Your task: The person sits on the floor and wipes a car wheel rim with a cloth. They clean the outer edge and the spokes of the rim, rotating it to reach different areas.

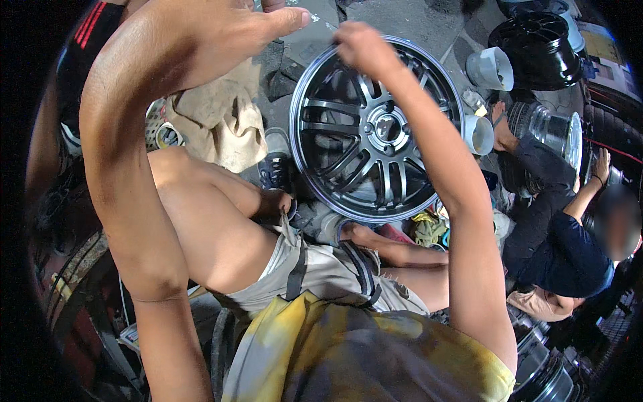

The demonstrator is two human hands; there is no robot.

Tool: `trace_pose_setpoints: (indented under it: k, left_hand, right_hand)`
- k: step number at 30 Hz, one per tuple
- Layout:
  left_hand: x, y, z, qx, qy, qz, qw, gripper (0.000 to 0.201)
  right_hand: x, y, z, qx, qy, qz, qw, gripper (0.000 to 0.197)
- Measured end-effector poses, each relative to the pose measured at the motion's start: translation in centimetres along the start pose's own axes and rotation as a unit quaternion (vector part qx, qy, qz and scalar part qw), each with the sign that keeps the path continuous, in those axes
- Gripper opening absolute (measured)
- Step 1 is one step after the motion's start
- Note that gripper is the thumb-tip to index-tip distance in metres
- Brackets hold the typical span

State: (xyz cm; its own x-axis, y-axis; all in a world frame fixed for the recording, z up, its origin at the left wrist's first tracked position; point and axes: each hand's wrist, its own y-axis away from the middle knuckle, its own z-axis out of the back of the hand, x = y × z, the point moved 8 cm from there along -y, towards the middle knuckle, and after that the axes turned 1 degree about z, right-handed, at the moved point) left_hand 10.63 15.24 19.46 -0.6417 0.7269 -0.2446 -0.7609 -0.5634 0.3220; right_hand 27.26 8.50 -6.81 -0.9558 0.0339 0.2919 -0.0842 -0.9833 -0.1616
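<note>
Had one wheel beyond the lap, spoked face up. Held the right hand curled by the upper rim; could not tell whether gripping. Held the left hand apart, left of the wheel, thumb stretched out; could not tell whether open or closed. Saw at least two buckets and one black wheel rightward, one cloth leftward.
</note>
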Motion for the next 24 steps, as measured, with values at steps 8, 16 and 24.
trace_pose_setpoints:
  k: [8, 16, 24]
  left_hand:
    - [0.8, 1.6, 0.2, -0.088, 0.042, -0.117, 0.988, 0.038]
    - [1.2, 1.4, 0.3, -0.076, 0.070, -0.165, 0.981, 0.042]
    - [-1.0, -1.2, -1.4, -0.076, 0.048, -0.204, 0.975, 0.048]
  right_hand:
    - [-22.3, 21.0, 7.2, -0.022, 0.061, -0.421, 0.905, 0.034]
    - [-11.0, 45.0, 7.4, -0.044, -0.180, -0.655, 0.733, 0.019]
    - [4.2, 40.5, 10.3, -0.200, 0.017, -0.388, 0.899, 0.018]
